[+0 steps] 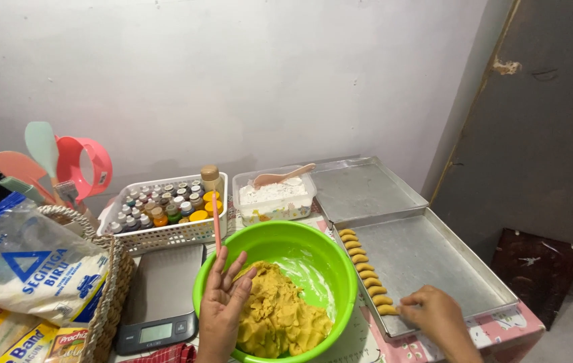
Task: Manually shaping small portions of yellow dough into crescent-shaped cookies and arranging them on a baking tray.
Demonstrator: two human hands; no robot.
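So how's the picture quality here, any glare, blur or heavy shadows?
Head view: soft, even light with only faint shadows on the wall; a mild sheen on the metal baking tray and inside the green bowl; the left hand and right hand look sharp; the door edge at right leans, hinting wide-angle distortion.

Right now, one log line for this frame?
left hand: open, over yellow dough in green bowl | right hand: fingertips at end dough crescent on metal tray

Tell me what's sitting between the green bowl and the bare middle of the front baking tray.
In the head view, a row of small curved dough pieces lines the tray's left edge, beside the green bowl. The right hand touches the nearest piece.
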